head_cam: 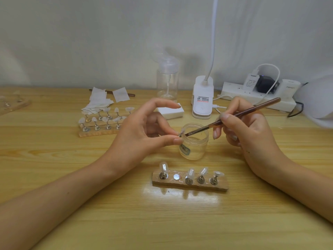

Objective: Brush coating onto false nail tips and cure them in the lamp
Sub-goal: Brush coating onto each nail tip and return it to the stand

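My left hand (144,130) pinches a small nail tip (181,132) on its stem between thumb and middle finger, the forefinger lifted and arched above. My right hand (246,130) grips the brown brush (232,116) like a pen, its bristles touching the tip. Both meet over the rim of the clear jar (194,143), which stands open on the wooden table (54,177).

At six o'clock from the jar lies a wooden holder (191,184) carrying four more tips on metal stems, with one bare metal disc second from its left end. At ten o'clock a second holder (97,132) is crowded with tips, white wipes (98,101) just behind it. At twelve o'clock stand a clear pump bottle (167,78) and a white clip lamp base (202,100). At two o'clock sits a power strip (252,94), and beside it a white domed housing (317,98), cut off by the frame edge.
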{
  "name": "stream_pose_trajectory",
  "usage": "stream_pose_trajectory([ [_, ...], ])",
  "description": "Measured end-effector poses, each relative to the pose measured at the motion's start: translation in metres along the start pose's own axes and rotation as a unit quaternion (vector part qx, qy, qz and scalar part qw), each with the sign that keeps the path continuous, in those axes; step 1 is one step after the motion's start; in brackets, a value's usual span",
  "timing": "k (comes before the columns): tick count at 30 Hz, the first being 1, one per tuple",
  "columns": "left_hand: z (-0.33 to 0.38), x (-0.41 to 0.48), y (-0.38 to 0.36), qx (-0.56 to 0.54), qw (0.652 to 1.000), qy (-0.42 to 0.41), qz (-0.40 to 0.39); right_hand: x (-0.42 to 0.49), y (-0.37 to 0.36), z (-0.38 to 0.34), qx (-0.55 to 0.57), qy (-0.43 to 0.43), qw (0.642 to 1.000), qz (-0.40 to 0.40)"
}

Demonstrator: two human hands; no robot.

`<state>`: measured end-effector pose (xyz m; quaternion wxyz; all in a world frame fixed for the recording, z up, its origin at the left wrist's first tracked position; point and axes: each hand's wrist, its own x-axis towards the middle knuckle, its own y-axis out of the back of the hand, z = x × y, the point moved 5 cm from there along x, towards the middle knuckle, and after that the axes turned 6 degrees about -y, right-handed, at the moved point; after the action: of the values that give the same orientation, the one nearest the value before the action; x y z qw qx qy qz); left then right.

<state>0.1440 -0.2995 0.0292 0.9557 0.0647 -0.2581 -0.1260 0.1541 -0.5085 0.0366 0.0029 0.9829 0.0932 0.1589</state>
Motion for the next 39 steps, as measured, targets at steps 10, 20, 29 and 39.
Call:
stream_pose_trajectory([
  [10, 0.0, -0.0005, -0.0003, 0.003, 1.0, 0.002, 0.0, 0.0002, -0.0003, 0.0011, 0.006, -0.003, 1.0, -0.007],
  [20, 0.001, 0.0, -0.0007, 0.013, 1.0, 0.01, 0.007, 0.0003, -0.0014, 0.0008, 0.013, 0.008, 1.0, -0.012],
  [29, 0.0006, 0.0008, -0.0004, 0.046, 0.999, -0.006, 0.002, 0.0001, -0.0023, -0.0009, 0.028, 0.005, 0.999, -0.019],
  [39, -0.003, 0.0025, 0.0004, 0.064, 0.998, -0.027, -0.002, 0.001, -0.0023, -0.0005, 0.045, 0.001, 0.999, -0.017],
])
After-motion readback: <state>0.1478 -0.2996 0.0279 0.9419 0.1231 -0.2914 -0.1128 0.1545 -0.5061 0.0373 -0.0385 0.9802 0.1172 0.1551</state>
